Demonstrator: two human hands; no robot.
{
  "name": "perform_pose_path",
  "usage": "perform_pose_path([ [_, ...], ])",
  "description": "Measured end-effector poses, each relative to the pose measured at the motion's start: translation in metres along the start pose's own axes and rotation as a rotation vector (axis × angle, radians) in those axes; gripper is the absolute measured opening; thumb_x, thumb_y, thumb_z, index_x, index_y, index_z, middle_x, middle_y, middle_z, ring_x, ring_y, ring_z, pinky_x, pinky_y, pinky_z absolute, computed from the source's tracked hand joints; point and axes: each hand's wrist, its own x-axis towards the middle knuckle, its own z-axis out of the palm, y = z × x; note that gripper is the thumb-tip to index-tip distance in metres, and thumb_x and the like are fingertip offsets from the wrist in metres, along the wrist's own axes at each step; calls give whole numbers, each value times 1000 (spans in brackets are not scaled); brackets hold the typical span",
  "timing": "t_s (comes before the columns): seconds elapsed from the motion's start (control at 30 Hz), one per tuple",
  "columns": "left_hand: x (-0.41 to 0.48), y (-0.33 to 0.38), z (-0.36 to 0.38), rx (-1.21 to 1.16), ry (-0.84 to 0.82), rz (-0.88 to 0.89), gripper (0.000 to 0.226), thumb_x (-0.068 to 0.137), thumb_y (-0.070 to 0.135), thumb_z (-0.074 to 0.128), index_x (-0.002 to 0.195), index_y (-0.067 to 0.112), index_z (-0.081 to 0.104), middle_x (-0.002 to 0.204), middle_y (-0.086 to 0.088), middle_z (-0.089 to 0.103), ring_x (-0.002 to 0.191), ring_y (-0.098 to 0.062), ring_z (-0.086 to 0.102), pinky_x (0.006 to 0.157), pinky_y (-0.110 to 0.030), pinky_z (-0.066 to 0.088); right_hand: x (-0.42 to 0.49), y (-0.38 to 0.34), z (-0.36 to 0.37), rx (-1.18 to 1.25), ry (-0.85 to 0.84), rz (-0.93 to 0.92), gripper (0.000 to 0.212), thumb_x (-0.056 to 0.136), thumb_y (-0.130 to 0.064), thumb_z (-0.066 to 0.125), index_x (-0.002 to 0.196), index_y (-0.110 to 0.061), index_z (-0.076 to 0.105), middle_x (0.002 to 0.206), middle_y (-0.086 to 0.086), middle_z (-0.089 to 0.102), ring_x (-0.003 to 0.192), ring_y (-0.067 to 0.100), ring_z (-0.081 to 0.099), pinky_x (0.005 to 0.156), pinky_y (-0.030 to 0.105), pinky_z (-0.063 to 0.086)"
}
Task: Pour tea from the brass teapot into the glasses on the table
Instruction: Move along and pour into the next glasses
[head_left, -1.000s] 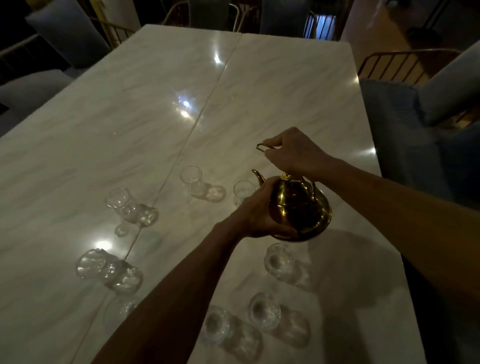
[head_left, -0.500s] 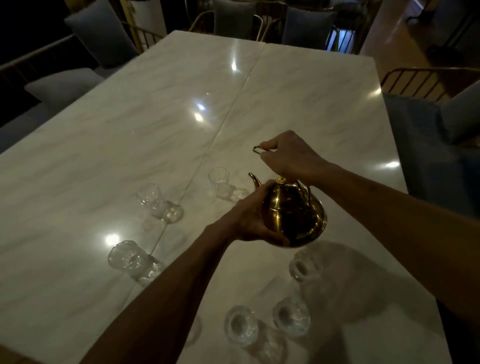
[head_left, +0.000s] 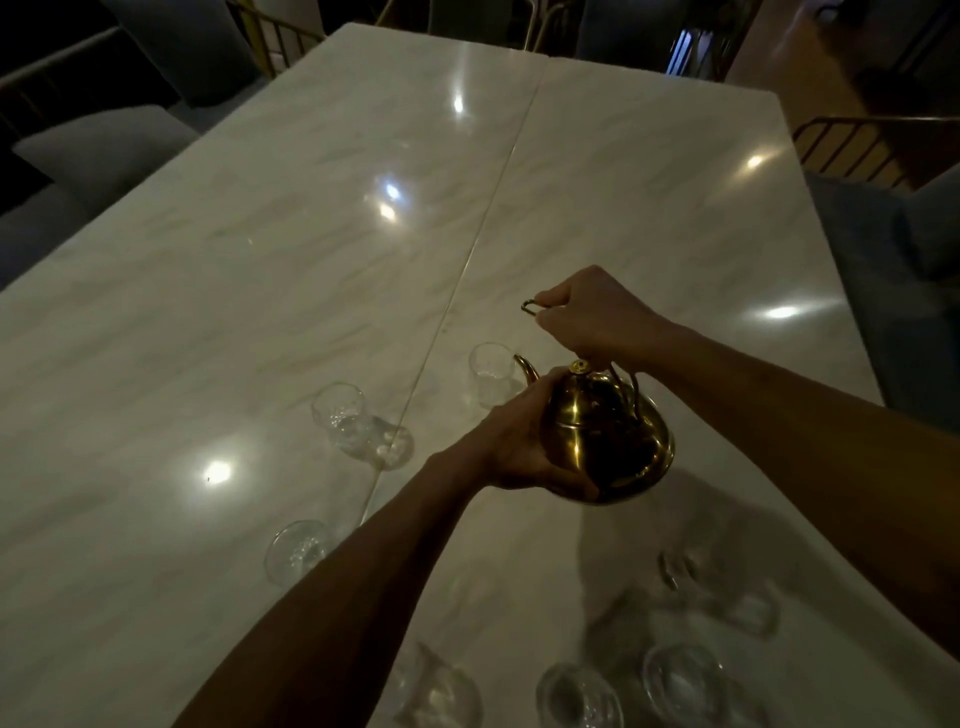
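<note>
Leftmost, two empty glasses (head_left: 340, 415) (head_left: 298, 545) stand on the marble table (head_left: 208, 312), then the left hand (head_left: 519, 441) cups the side of the brass teapot (head_left: 605, 441), held above the tabletop with its spout beside a third glass (head_left: 488, 371), while the right hand (head_left: 592, 312) is closed around its handle (head_left: 530, 306).

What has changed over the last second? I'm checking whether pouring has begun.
Little: the view shifted, so the clear glasses sit differently in frame. The right hand still grips the handle, the left hand still cups the tilted brass teapot. No stream visible.
</note>
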Motion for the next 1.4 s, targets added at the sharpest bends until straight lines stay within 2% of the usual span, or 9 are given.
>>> perform_pose_path([
  [0.07,2,-6,-5,-17,-13,-12,126,59,45,95,159,32,21,155,5,46,141,-19,48,114,-49,48,9,-5,4,-13,-15,44,35,92,-10,52,126,-5,64,77,2,61,51,11,49,45,21,38],
  [0.1,3,-9,-7,-23,-21,-9,125,60,43,96,159,32,21,154,5,47,141,-19,49,114,-49,48,13,-8,5,-21,-23,64,33,92,-10,52,121,-2,66,73,3,58,51,12,48,45,22,39],
  [0.27,7,-17,-16,-59,-54,20,121,65,32,96,160,28,21,154,3,47,141,-18,48,115,-46,47,27,-13,12,-31,-65,130,33,91,-13,51,118,1,65,71,3,52,54,12,47,47,24,42],
  [0.43,8,-19,-20,-101,-71,-1,122,60,48,92,158,31,22,154,5,48,142,-17,48,115,-48,48,33,-18,15,-48,-82,157,32,94,-9,50,119,5,63,68,6,52,50,14,46,44,24,42],
  [0.57,7,-20,-23,-125,-78,-6,123,59,51,90,159,31,21,155,4,48,142,-18,48,115,-48,48,36,-24,19,-67,-97,162,33,97,-13,51,122,5,63,80,14,58,53,16,48,49,25,44],
  [0.77,6,-24,-25,-138,-83,-11,119,66,29,95,160,28,21,154,2,48,142,-18,48,116,-46,47,39,-24,21,-28,-109,165,33,94,-12,51,120,4,63,70,7,52,51,14,46,44,24,41],
  [0.97,7,-23,-25,-134,-87,4,116,69,18,96,159,25,22,153,0,50,141,-19,49,115,-42,47,38,-23,19,-35,-119,178,35,92,-13,50,120,4,62,65,3,47,49,14,44,42,25,36],
  [1.2,6,-18,-23,-145,-94,-3,115,72,20,95,160,25,21,154,0,48,142,-20,48,116,-42,46,37,-25,13,-70,-131,163,33,93,-11,51,119,5,62,63,5,49,46,13,45,34,20,37],
  [1.4,5,-15,-24,-159,-95,-29,116,69,28,93,160,26,21,154,0,48,143,-22,47,116,-47,46,41,-26,17,-93,-134,196,30,95,-9,51,116,6,65,74,17,58,49,19,49,39,23,38],
])
